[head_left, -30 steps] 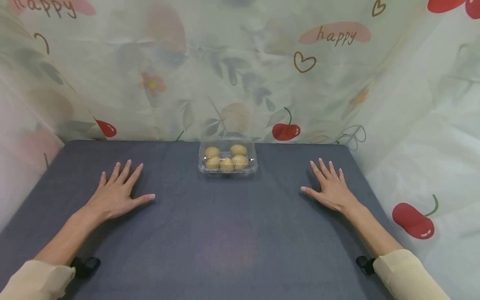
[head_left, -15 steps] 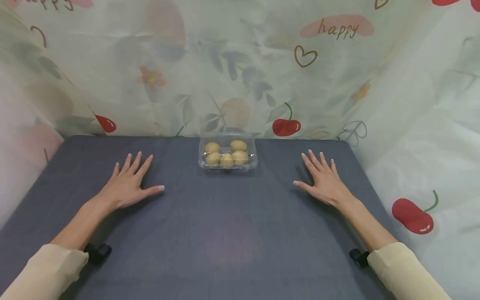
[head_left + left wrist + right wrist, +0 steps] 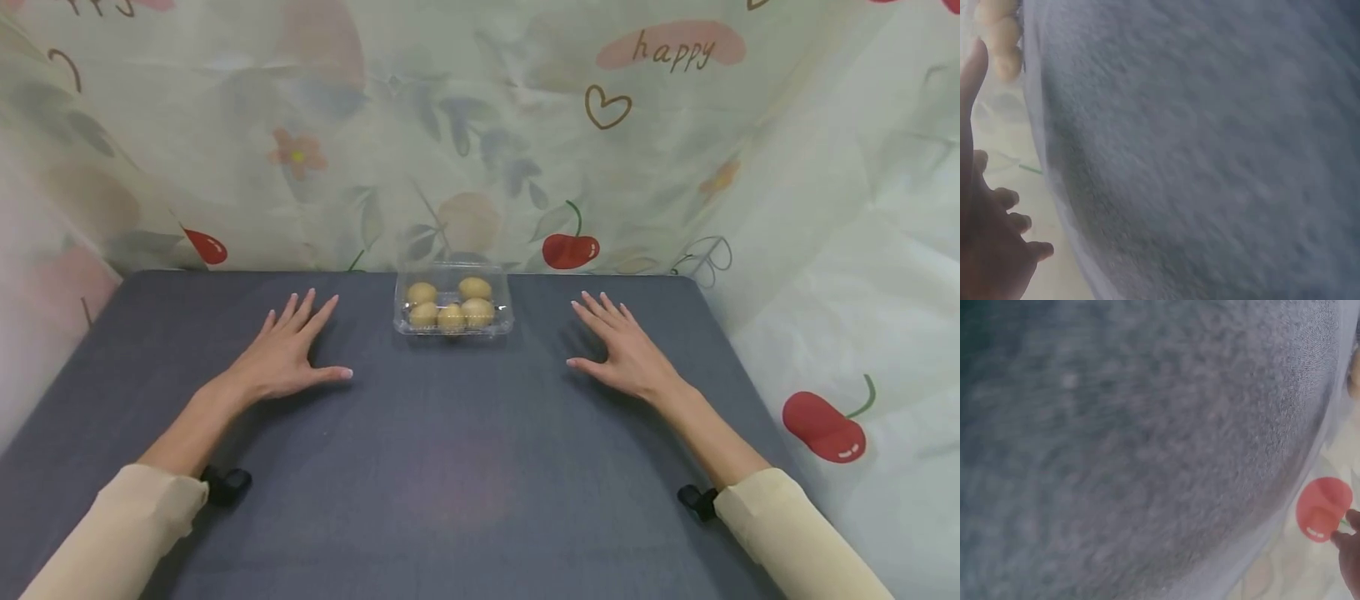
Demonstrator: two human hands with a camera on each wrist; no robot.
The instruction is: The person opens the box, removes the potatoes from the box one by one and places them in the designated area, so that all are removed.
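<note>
A clear plastic box (image 3: pixel 402 323) stands at the table's back edge, with several round, yellowish-brown, egg-like things (image 3: pixel 477 313) inside. To its left, my left hand (image 3: pixel 288 354) is spread, thumb pointing toward the box, holding nothing. My right hand (image 3: pixel 630 358) is on the other side, fingers stretched forward and thumb out, also holding nothing. Both hands are apart from the box. In the left wrist view the brown things (image 3: pixel 1005 34) appear beyond the thumb of the left hand (image 3: pixel 991 244). Only a few fingertips of the right hand (image 3: pixel 1350 550) show in the right wrist view.
A dark grey cloth covers the table (image 3: pixel 450 467). Behind it hangs a pale printed curtain (image 3: pixel 480 142) with cherries and leaves, and more of it closes in the right side (image 3: pixel 885 292). Black wrist cameras sit by both cream sleeves (image 3: pixel 135 517).
Both hands have moved inward and a little forward, toward the box from either side. The box keeps its place on the table; the view has tilted down slightly.
</note>
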